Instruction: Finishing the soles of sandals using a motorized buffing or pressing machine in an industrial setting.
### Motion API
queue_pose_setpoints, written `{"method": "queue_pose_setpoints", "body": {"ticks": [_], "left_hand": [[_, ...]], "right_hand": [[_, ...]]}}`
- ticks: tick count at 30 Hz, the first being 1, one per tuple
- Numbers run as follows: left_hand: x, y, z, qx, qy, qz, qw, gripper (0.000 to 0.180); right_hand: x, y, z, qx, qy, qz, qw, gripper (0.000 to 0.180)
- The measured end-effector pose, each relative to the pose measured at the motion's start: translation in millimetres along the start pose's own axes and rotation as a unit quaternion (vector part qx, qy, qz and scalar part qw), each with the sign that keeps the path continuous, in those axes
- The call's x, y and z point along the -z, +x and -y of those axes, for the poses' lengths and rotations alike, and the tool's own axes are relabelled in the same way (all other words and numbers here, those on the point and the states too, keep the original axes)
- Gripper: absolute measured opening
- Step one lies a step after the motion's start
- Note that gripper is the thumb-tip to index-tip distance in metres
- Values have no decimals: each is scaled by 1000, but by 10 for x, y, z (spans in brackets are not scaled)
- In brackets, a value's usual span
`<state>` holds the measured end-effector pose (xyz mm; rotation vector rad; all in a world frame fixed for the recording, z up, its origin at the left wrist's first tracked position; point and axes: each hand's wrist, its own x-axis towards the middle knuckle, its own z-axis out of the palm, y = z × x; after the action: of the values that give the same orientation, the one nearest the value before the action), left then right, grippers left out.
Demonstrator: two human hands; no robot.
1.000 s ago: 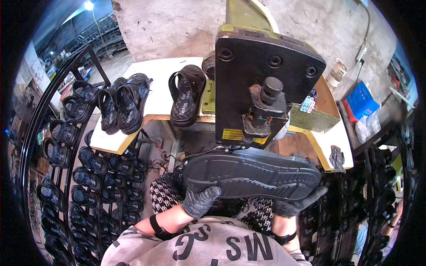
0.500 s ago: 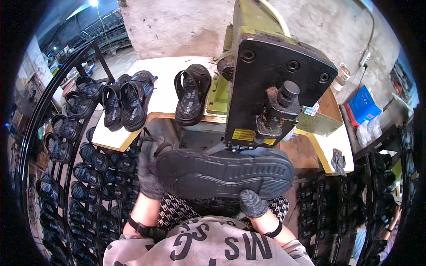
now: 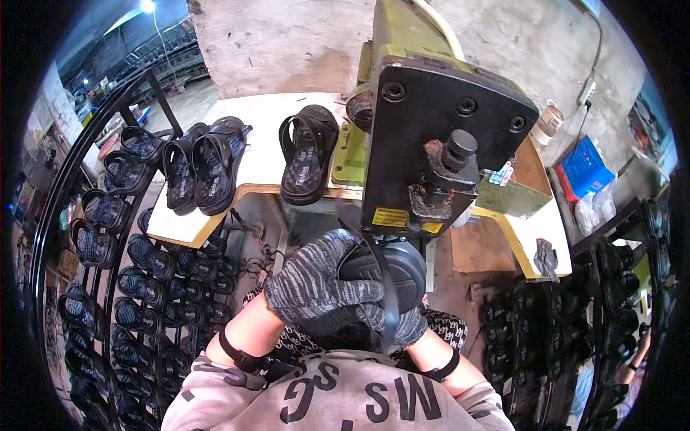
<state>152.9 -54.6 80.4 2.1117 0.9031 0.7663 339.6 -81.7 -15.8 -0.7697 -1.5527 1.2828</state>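
Left hand [image 3: 316, 279] grips the sandal [image 3: 404, 267], apart from the table edge [image 3: 260, 189].

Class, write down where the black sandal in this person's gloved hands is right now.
In the head view, the black sandal is slightly right of centre, between left hand and right hand, just below the black machine.

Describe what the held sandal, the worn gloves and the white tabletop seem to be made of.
Held sandal: probably moulded rubber or foam; black, dull sheen, raised tread.
Worn gloves: likely knitted yarn; matte, mottled grey, streaky textile texture.
White tabletop: perhaps laminated board; smooth top, wood-coloured edge, exact core unclear.
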Motion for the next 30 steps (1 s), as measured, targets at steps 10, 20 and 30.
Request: {"method": "queue_pose_setpoints", "body": {"ticks": [10, 20, 30], "left_hand": [[-405, -107, 363, 46, -245, -87, 965, 59], [-652, -230, 299, 83, -494, -125, 857, 59], [-1021, -298, 454, 83, -573, -167, 798, 59]], "right_hand": [[147, -87, 219, -92, 106, -20, 990, 82], [218, -832, -482, -79, -1, -136, 988, 75], [255, -828, -298, -33, -203, -234, 950, 44]]}}
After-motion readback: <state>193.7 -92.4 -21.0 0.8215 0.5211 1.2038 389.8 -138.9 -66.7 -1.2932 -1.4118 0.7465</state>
